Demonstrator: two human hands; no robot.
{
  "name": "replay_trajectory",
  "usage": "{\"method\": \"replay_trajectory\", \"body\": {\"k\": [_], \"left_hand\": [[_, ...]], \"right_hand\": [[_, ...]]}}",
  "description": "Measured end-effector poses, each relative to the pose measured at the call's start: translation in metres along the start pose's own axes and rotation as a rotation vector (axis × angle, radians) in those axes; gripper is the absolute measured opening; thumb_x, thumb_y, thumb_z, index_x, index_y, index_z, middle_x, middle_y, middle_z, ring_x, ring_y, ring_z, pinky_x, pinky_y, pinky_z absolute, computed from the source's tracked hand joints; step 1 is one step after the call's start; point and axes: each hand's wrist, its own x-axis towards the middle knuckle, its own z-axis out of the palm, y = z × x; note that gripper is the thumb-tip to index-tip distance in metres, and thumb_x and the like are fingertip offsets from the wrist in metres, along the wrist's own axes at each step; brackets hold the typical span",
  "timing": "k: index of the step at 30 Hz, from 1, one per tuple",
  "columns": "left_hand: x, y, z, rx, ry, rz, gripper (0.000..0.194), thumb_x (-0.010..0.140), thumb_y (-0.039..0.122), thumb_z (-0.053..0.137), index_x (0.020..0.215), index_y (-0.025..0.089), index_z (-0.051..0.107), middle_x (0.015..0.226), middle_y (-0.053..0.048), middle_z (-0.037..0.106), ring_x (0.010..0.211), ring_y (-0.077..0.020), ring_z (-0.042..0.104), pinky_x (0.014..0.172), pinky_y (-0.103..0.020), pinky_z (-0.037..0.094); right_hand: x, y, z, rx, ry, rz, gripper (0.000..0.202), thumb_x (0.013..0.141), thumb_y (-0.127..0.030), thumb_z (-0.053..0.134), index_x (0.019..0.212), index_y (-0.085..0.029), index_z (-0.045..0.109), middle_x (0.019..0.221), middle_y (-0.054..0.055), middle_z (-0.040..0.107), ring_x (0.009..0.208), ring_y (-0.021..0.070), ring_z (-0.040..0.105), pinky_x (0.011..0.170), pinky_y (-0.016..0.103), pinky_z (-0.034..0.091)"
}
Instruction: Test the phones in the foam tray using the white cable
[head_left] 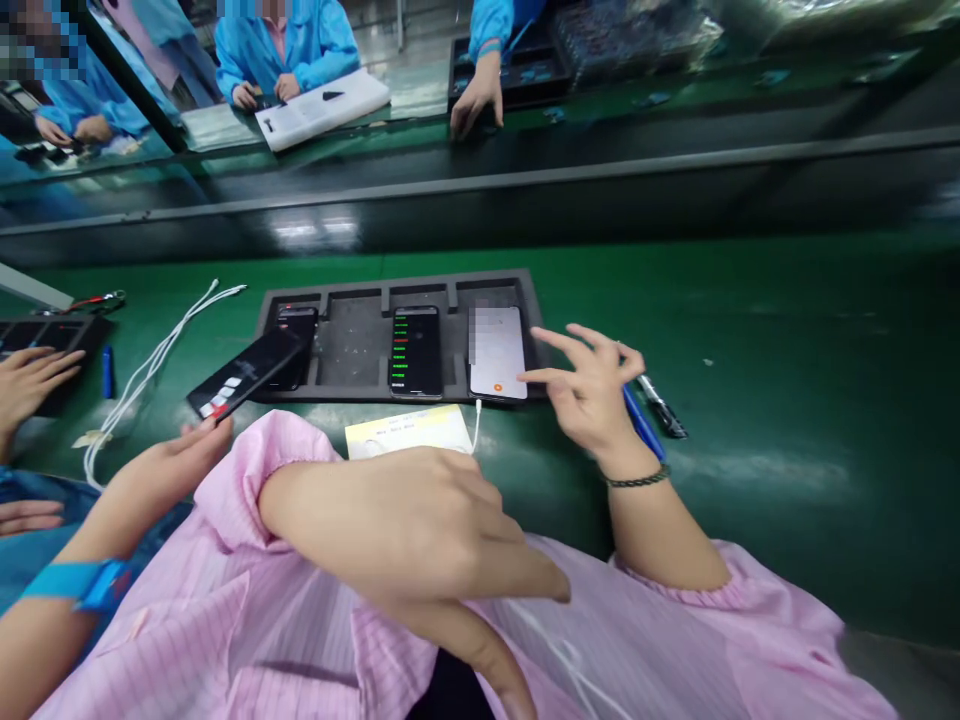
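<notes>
A dark foam tray [352, 392] lies on the green bench and bears several phones. My right hand [596, 395] is over the tray's right end, fingers spread, beside a phone with a lit white screen [499, 350] that has a white cable [478, 425] plugged into its lower edge. Nearer the camera, my left hand [427, 535] hangs in front of my body, thumb and fingers apart, with nothing in it. A phone with green text lines [417, 350] sits in the tray's middle. Below it rests a yellow-and-white paper [409, 430], partly hidden by my left hand.
From the left, another person's hand [195, 450] holds a dark phone [244, 373] over the tray's left end. White cables [161, 345] and a blue pen [107, 372] lie left. Pens [660, 405] are beside my right wrist. Co-workers sit across the bench, behind a raised rail [450, 190].
</notes>
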Motion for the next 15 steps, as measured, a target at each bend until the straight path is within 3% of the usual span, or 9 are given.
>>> {"method": "replay_trajectory", "body": {"k": [3, 5, 9, 15], "left_hand": [[0.002, -0.007, 0.004, -0.179, -0.159, -0.177, 0.042, 0.091, 0.054, 0.067, 0.109, 0.015, 0.068, 0.082, -0.003, 0.075, 0.07, -0.0137, 0.069, 0.063, -0.022, 0.049], [0.006, -0.014, 0.013, -0.092, -0.213, -0.39, 0.044, 0.098, 0.055, 0.053, 0.101, 0.015, 0.071, 0.075, -0.004, 0.073, 0.064, -0.0156, 0.069, 0.058, -0.023, 0.048], [0.02, -0.029, 0.043, 0.217, -0.226, -0.764, 0.053, 0.102, 0.052, 0.044, 0.084, 0.01, 0.072, 0.073, -0.011, 0.072, 0.069, -0.0226, 0.072, 0.064, -0.029, 0.053], [0.037, -0.049, 0.069, 0.129, -0.228, -1.061, 0.043, 0.104, 0.042, 0.045, 0.102, 0.009, 0.073, 0.091, -0.016, 0.075, 0.09, -0.0288, 0.076, 0.075, -0.035, 0.06]], "right_hand": [[-0.009, 0.01, -0.006, 0.025, 0.126, 0.031, 0.063, 0.101, -0.058, 0.026, 0.089, -0.027, 0.08, 0.129, 0.009, 0.066, 0.123, 0.0348, 0.051, 0.096, 0.054, 0.03], [-0.012, 0.01, -0.006, 0.01, 0.139, 0.037, 0.054, 0.097, -0.063, 0.04, 0.09, -0.027, 0.08, 0.127, 0.01, 0.066, 0.12, 0.0347, 0.053, 0.095, 0.052, 0.031], [-0.013, 0.004, -0.003, 0.041, 0.108, -0.09, 0.037, 0.09, -0.059, 0.06, 0.088, -0.027, 0.079, 0.124, 0.01, 0.066, 0.115, 0.0344, 0.056, 0.096, 0.052, 0.034], [-0.01, 0.005, 0.001, 0.096, 0.111, -0.135, 0.035, 0.091, -0.058, 0.062, 0.084, -0.027, 0.076, 0.119, 0.013, 0.066, 0.108, 0.0355, 0.06, 0.093, 0.053, 0.039]]}}
